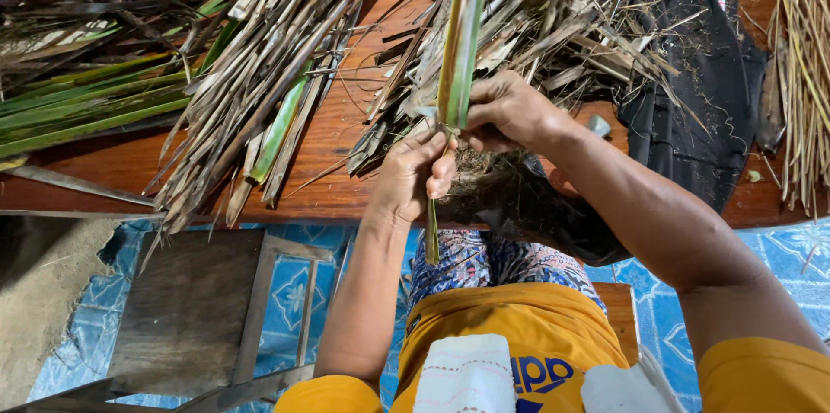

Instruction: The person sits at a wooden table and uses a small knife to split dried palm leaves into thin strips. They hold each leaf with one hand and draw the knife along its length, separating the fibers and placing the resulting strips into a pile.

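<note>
- Green leaf strip [458, 41]: long, flat, folded lengthwise; it runs from the frame's top edge down to your hands, w/ a thin tail [431, 236] hanging below them toward your lap. Long axis is near vertical in the head view, i.e. pointing away from you, leaning slightly right at the top.
- Right hand [510, 110]: closed on the strip from the right side, fingers wrapped at its lower part, thumb side toward the leaf. It sits higher on the strip, so it's the farther-out grip.
- Left hand [411, 175]: closed too, pinching the strip just below the right hand, fingertips touching the leaf's left edge; it's the grip nearer your body. Both hands are touching or nearly so.
- Key relation: strip passes between both hands, most of its length lying ahead of you, only the short tail on your side.
- Dark fibrous clump [501, 192]: just beneath the hands, resting on your lap; what exactly it is, can't tell.
- Dry leaf pile [277, 76]: brown-grey strips fanned over the reddish wooden platform [328, 140], ahead-left.
- Fresh green leaves [86, 110]: far left, lying roughly crosswise.
- Black cloth [709, 76]: ahead-right, w/ straw stalks [804, 58] beside it.
- Wooden stool [199, 309] on blue patterned floor mat [778, 262], lower left.
</note>
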